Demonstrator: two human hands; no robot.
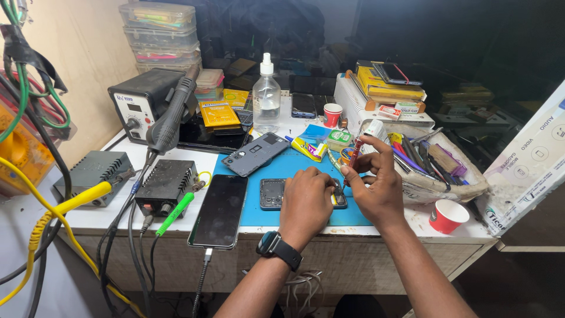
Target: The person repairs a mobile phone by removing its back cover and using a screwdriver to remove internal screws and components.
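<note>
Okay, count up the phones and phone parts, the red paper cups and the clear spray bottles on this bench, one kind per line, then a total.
Phones and phone parts: 4. The opened phone under the left hand, the dark phone on a cable, the grey back cover, the phone at the back.
Red paper cups: 2.
Clear spray bottles: 1.
Total: 7.

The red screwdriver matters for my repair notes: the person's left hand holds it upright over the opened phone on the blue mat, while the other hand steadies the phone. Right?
Not quite. The head view shows the right hand holding the red screwdriver; the left hand steadies the opened phone on the blue mat.
</note>
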